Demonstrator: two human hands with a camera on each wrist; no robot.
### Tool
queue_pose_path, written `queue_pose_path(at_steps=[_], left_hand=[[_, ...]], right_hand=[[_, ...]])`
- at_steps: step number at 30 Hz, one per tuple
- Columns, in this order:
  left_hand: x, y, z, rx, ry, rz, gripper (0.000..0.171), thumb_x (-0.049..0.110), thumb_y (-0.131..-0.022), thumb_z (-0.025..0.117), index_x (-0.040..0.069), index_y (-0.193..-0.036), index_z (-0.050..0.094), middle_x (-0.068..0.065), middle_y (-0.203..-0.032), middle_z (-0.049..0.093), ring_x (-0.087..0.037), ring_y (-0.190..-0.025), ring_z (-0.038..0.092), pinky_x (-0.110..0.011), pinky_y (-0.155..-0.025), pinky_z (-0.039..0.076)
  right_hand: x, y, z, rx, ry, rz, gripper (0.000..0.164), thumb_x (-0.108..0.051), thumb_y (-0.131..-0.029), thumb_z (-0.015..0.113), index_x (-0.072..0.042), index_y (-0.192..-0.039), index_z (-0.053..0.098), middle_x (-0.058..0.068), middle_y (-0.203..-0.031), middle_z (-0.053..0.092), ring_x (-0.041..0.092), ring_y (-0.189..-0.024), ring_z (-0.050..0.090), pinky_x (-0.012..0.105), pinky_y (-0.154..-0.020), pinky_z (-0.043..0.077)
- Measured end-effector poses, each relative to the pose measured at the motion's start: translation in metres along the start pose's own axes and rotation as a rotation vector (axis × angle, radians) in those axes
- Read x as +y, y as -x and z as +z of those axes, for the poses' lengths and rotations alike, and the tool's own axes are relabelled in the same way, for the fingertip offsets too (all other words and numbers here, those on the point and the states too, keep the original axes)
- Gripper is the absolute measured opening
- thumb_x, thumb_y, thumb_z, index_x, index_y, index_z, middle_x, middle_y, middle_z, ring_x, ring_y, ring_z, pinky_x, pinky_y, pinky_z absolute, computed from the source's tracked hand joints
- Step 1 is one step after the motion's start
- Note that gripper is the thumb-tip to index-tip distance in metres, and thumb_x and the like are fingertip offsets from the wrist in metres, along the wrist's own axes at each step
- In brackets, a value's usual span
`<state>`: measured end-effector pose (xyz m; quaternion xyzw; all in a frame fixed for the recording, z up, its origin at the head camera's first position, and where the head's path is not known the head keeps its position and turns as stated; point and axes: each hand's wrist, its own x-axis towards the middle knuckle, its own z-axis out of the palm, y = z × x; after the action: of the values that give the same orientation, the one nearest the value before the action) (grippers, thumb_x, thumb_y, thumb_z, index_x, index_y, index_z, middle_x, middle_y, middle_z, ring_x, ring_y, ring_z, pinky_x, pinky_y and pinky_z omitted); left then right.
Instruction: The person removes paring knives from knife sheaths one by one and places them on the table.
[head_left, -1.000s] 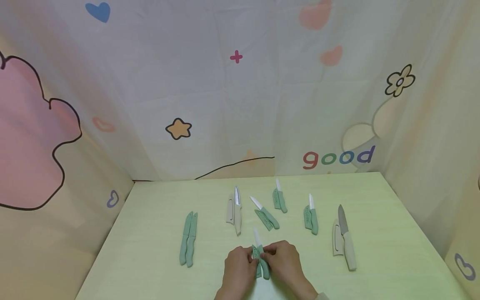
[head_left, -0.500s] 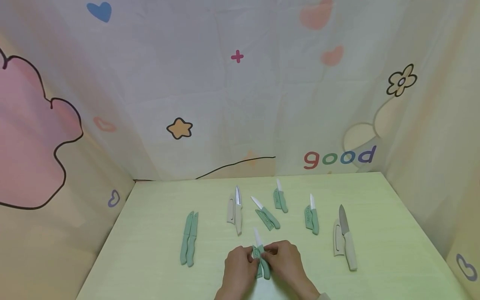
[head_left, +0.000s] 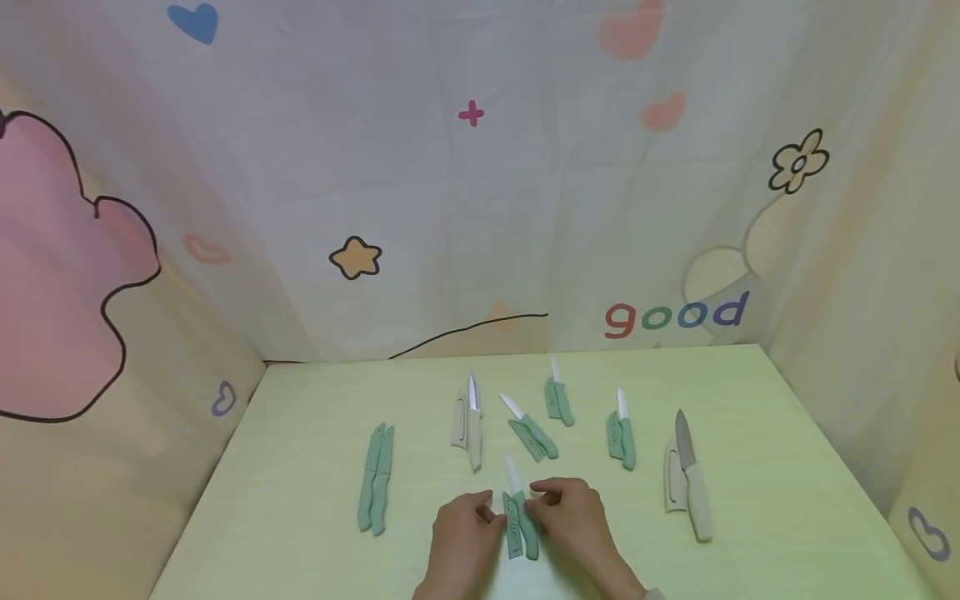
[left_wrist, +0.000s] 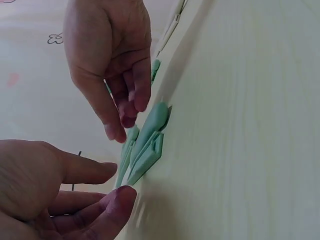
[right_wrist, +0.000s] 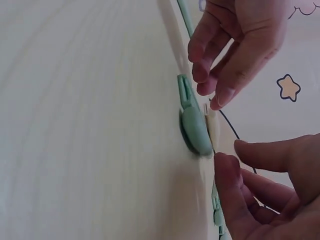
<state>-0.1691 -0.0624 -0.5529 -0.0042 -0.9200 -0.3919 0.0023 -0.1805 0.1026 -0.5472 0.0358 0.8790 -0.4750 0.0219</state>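
A paring knife (head_left: 528, 527) with a green handle and white blade lies on the table between my hands, blade pointing away. Along its left side lies its green sheath (head_left: 513, 527). My left hand (head_left: 459, 533) is just left of the sheath, thumb and fingers spread and holding nothing. On the other side my right hand (head_left: 576, 518) has its fingertips close by the handle, loosely bent. Both wrist views show a gap between thumb and fingers of each hand, with the green handle (left_wrist: 150, 126) lying on the table between the two hands.
Farther back lie green-handled knives (head_left: 542, 437) (head_left: 628, 442) (head_left: 564, 403) beside their sheaths. A beige knife (head_left: 476, 440) lies left of them, a larger beige knife (head_left: 699, 500) at right. Two sheathed green knives (head_left: 367, 498) (head_left: 381, 500) lie at left. A printed curtain (head_left: 495, 208) surrounds the table.
My left hand has let go of the sheath and moved left. The right hand's fingers have loosened from the handle. The knife and sheath stay in nearly the same place.
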Motion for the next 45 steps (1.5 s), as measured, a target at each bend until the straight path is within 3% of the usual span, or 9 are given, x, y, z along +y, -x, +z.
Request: queue_pose_path(at_steps=[4,9,16,21,26,31,38,45], left_hand=[[-0.005,0.002,-0.010,0.012,0.042,-0.025,0.041,0.016,-0.078,0.078,0.000,-0.114,0.068,0.009,-0.071,0.065,-0.002,-0.062,0.057,-0.029,-0.058,0.055],[-0.010,0.007,-0.027,0.033,0.109,-0.040,0.045,0.020,-0.080,0.078,0.001,-0.118,0.066,0.003,-0.080,0.068,-0.005,-0.068,0.061,-0.033,-0.062,0.059],[-0.017,0.014,-0.048,0.014,0.221,-0.095,0.050,0.022,-0.083,0.076,0.002,-0.126,0.060,-0.007,-0.104,0.068,-0.014,-0.087,0.065,-0.036,-0.070,0.061],[-0.023,0.018,-0.059,0.036,0.250,-0.130,0.052,0.023,-0.083,0.076,0.003,-0.128,0.059,-0.011,-0.115,0.066,-0.021,-0.097,0.063,-0.042,-0.078,0.060],[-0.032,0.019,-0.068,0.098,0.205,-0.139,0.054,0.024,-0.083,0.077,0.002,-0.129,0.058,-0.017,-0.122,0.062,-0.028,-0.104,0.060,-0.043,-0.082,0.059],[-0.043,0.019,-0.079,0.158,0.090,-0.151,0.057,0.025,-0.084,0.076,-0.001,-0.131,0.056,-0.025,-0.128,0.056,-0.035,-0.107,0.058,-0.050,-0.086,0.056],[-0.059,0.015,-0.096,0.147,-0.004,-0.202,0.061,0.026,-0.088,0.071,-0.008,-0.133,0.049,-0.031,-0.138,0.045,-0.044,-0.125,0.038,-0.063,-0.103,0.039],[-0.068,0.011,-0.099,0.139,-0.028,-0.235,0.060,0.028,-0.089,0.068,-0.010,-0.132,0.050,-0.034,-0.138,0.043,-0.045,-0.126,0.037,-0.062,-0.105,0.037]], right_hand=[[-0.006,0.001,0.002,0.012,-0.120,0.007,0.024,-0.012,-0.079,0.076,-0.004,-0.102,0.073,0.000,-0.066,0.066,0.013,-0.049,0.058,0.025,-0.047,0.050],[-0.019,0.006,0.010,-0.029,-0.265,0.028,0.029,-0.016,-0.082,0.075,-0.003,-0.108,0.071,0.004,-0.074,0.067,0.020,-0.053,0.062,0.028,-0.052,0.056],[-0.039,0.012,0.028,-0.154,-0.544,0.033,0.036,-0.011,-0.087,0.070,0.003,-0.119,0.063,0.012,-0.090,0.067,0.028,-0.077,0.066,0.033,-0.064,0.063],[-0.058,0.017,0.037,-0.249,-0.648,0.000,0.037,-0.006,-0.090,0.064,0.008,-0.124,0.058,0.018,-0.100,0.066,0.029,-0.090,0.064,0.038,-0.075,0.062],[-0.067,0.017,0.054,-0.322,-0.710,-0.006,0.039,-0.006,-0.092,0.062,0.009,-0.127,0.055,0.024,-0.113,0.063,0.029,-0.097,0.063,0.044,-0.084,0.058],[-0.065,0.012,0.080,-0.369,-0.718,-0.004,0.044,-0.011,-0.093,0.062,0.007,-0.131,0.052,0.025,-0.122,0.060,0.023,-0.101,0.062,0.041,-0.088,0.057],[-0.075,0.011,0.099,-0.432,-0.759,-0.013,0.048,-0.013,-0.094,0.061,0.009,-0.134,0.048,0.026,-0.130,0.056,0.023,-0.110,0.057,0.044,-0.097,0.051],[-0.080,0.007,0.119,-0.469,-0.842,0.031,0.052,-0.011,-0.091,0.058,0.013,-0.136,0.043,0.028,-0.138,0.047,0.030,-0.122,0.046,0.047,-0.105,0.043]])
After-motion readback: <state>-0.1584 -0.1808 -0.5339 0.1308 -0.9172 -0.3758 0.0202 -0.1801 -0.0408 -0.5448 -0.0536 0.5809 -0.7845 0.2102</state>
